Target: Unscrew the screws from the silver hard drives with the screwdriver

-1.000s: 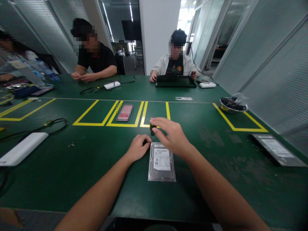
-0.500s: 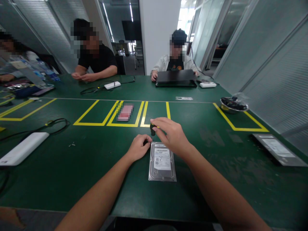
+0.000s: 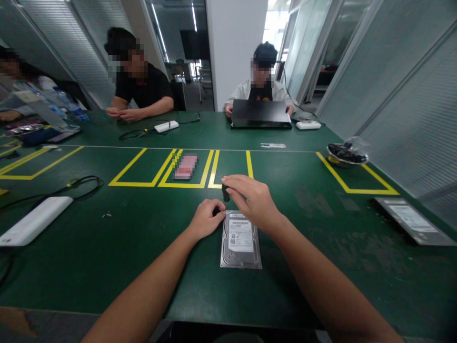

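A silver hard drive (image 3: 241, 243) with a white label lies flat on the green table, label side up. My right hand (image 3: 255, 197) grips the dark handle of a small screwdriver (image 3: 225, 192), held nearly upright over the drive's far left corner. At that same corner, the fingertips of my left hand (image 3: 207, 219) are pinched together beside the screwdriver's tip. Whatever may be between those fingertips is too small to make out.
Another hard drive (image 3: 410, 220) lies at the right. Behind it stands a metal bowl (image 3: 347, 156) of dark items. A white power bank (image 3: 35, 221) and cables are at the left. Across the table, one person holds a black panel (image 3: 262, 113); others sit further left.
The screwdriver and the fingers of my right hand have shifted very slightly. Across the table, the person has tilted the black panel more upright.
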`<action>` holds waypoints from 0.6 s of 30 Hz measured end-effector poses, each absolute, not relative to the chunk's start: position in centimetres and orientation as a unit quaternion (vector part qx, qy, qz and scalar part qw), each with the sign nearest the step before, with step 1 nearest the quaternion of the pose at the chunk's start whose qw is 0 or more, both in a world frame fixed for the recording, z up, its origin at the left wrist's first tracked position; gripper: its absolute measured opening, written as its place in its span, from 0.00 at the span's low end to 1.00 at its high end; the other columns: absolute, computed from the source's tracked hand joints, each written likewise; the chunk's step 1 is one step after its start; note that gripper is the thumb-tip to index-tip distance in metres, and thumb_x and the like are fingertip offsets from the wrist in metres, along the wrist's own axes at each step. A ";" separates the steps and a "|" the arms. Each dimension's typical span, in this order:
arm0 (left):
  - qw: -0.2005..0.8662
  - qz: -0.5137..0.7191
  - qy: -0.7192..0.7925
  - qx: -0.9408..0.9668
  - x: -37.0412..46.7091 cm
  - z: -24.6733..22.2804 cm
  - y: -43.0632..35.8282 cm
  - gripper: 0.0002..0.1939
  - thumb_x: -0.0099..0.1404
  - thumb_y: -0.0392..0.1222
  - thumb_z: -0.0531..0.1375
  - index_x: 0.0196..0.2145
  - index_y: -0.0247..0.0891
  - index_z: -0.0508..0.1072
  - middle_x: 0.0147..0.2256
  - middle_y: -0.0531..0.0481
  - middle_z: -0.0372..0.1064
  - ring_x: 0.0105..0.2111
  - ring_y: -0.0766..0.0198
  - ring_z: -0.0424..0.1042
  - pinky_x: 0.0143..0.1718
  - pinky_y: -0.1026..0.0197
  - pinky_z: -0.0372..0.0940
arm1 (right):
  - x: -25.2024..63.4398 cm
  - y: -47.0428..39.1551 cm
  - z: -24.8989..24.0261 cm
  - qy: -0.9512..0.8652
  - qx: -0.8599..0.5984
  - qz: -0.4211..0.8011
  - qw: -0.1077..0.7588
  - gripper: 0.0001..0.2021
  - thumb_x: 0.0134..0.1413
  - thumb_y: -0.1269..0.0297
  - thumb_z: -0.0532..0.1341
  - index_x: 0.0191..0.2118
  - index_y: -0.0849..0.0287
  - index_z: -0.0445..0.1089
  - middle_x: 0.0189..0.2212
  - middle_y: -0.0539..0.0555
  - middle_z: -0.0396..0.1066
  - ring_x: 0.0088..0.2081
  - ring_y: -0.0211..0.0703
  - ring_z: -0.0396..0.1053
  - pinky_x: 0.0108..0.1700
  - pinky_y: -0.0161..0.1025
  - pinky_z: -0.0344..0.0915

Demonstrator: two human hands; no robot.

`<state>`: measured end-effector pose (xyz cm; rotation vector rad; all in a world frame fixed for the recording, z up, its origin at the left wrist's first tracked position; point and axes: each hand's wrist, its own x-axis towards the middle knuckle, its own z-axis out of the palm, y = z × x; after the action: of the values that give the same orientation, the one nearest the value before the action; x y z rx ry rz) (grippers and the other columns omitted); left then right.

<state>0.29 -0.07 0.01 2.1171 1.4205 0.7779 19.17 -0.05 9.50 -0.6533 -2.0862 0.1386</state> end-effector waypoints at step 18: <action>0.205 0.278 0.513 0.786 0.3 -0.2 0.0 0.07 0.61 0.44 0.61 0.32 0.39 0.70 0.31 0.53 0.71 0.33 0.60 0.67 0.39 0.58 0.59 | 19.0 -0.3 9.6 -0.849 -0.248 0.072 0.462 0.13 0.63 0.74 0.53 0.48 0.62 0.72 0.50 0.60 0.74 0.54 0.41 0.70 0.56 0.45 0.69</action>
<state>0.28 0.03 -0.23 2.1908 1.4286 0.7744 19.03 -0.27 9.58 -0.6101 -2.0869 0.1765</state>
